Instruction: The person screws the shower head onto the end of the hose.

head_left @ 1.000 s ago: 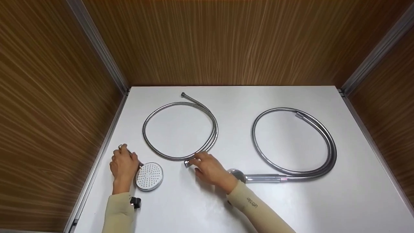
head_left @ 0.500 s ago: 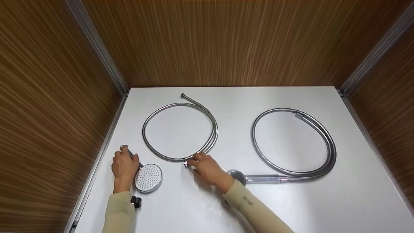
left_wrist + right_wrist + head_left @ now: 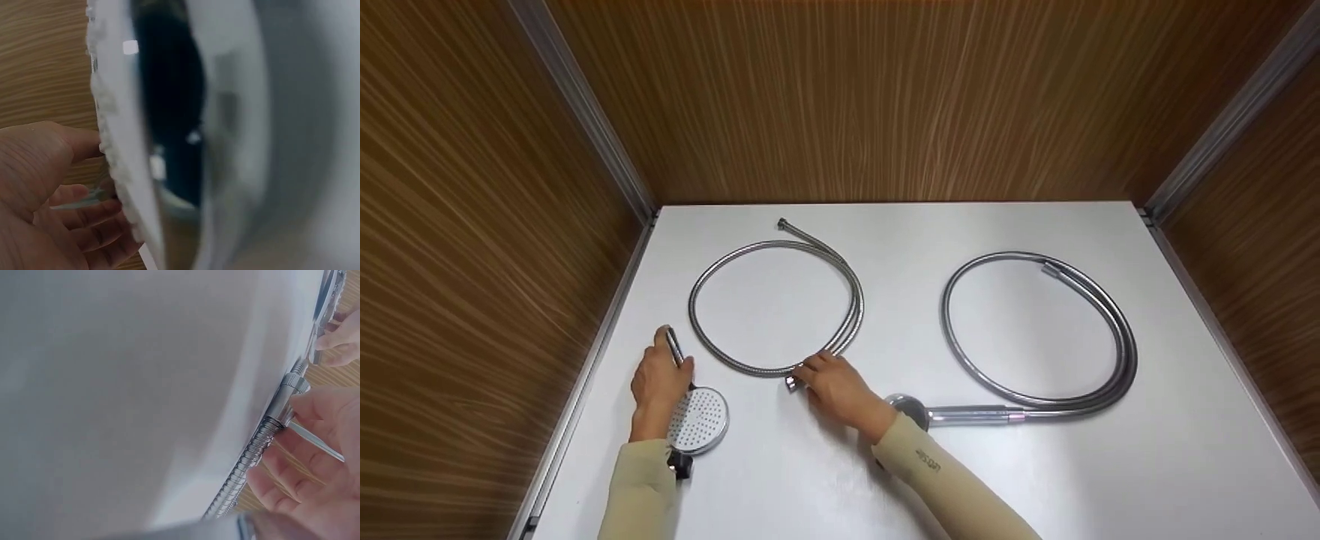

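My left hand [image 3: 658,379] grips the handle of a chrome shower head [image 3: 701,420] on the left of the table. Its round white spray face, dotted with nozzles, points up in the head view. Close up in the left wrist view, the shower head [image 3: 121,140] stands edge-on beside my thumb and fingers. With my right hand [image 3: 840,390] I pinch the near end of a coiled metal shower hose [image 3: 690,300]. The right wrist view has my thumb and fingertips on that hose's metal end fitting [image 3: 286,396], above the ribbed part.
A second coiled hose [image 3: 945,307] lies on the right, joined to another shower head's handle [image 3: 971,415]. My right forearm partly overlaps that head. Wood-grain panels [image 3: 885,97] wall the white table [image 3: 900,225] at the back and both sides.
My left hand has shifted slightly right, and the shower head's handle has swung to stand more upright in view, its face nearer me. My right fingers have closed in on the hose end.
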The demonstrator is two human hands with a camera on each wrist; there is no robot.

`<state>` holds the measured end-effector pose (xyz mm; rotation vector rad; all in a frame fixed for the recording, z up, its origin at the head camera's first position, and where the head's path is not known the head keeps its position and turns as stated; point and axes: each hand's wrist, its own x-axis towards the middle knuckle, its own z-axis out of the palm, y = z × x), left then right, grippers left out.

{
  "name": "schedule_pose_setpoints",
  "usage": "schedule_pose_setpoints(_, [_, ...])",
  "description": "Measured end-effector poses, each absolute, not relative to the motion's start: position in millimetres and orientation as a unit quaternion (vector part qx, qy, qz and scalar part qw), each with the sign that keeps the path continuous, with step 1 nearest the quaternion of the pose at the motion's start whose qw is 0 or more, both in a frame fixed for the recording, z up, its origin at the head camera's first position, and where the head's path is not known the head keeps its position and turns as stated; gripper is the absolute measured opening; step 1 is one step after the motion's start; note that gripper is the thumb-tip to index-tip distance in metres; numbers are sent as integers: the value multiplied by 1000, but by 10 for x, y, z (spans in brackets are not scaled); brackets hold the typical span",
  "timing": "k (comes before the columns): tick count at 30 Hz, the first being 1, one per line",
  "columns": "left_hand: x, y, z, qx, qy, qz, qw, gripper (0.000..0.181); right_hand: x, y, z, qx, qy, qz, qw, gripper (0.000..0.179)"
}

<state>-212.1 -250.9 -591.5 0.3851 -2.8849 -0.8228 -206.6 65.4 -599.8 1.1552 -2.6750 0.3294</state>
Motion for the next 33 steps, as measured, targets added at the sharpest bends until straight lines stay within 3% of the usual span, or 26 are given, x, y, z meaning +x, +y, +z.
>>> schedule_pose_setpoints(6, [-2167,-2417,-5930,116,-948,-292,44,76,-2074,648,-6045,391,-908,116,100,18])
schedule_pose_setpoints(12, [-2158,-2356,-5952,79,-950,-296,54,21,-2068,654,-6042,396,-908,116,77,15])
schedule_pose_setpoints(14, [-2147,-2333,-5937,71,-953,-289,62,12,-2070,663,-6031,396,-909,110,77,17])
schedule_pose_setpoints(17, [-2127,-2304,-5887,62,-957,-273,69,17,-2070,677,-6013,388,-913,109,70,19])
schedule_pose_setpoints(23, [-2028,-2262,-5770,47,-969,-235,66,50,-2061,693,-6002,381,-916,110,63,22])
schedule_pose_setpoints(33, [-1844,-2159,-5687,-58,-967,-212,126,48,-2064,696,-5993,405,-892,183,88,23])
